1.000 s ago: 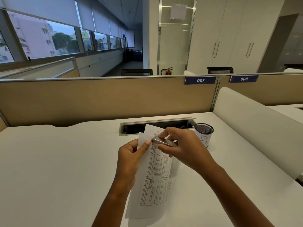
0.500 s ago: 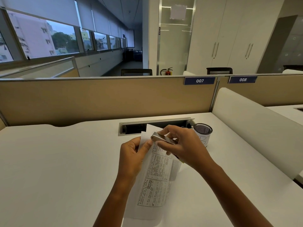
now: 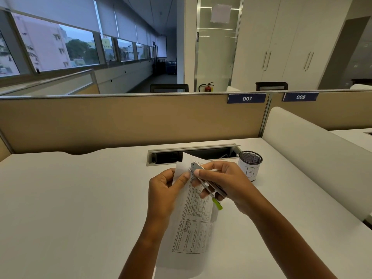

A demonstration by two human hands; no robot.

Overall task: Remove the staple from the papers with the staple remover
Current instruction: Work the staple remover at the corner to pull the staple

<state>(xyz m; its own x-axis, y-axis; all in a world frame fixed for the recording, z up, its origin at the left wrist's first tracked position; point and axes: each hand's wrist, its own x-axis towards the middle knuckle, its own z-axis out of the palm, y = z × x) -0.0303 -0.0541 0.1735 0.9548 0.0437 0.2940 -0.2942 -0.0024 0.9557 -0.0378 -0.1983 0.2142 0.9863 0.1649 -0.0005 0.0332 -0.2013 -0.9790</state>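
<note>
My left hand (image 3: 164,195) pinches the upper left edge of the printed papers (image 3: 193,224), which are lifted off the white desk (image 3: 70,208) at the top and curl downward. My right hand (image 3: 227,184) grips a slim metal staple remover (image 3: 205,179) with a green tail end, its tip pressed at the papers' top left corner beside my left thumb. The staple itself is too small to make out.
A black mesh cup (image 3: 250,167) with a white label marked "B" stands just right of my right hand. An open cable tray slot (image 3: 193,154) lies behind the papers. A beige partition (image 3: 130,121) closes the back, a white divider (image 3: 314,160) the right.
The papers have been raised and drawn slightly toward me. The staple remover has tilted, its tip now higher at the corner and its green end showing below my right hand.
</note>
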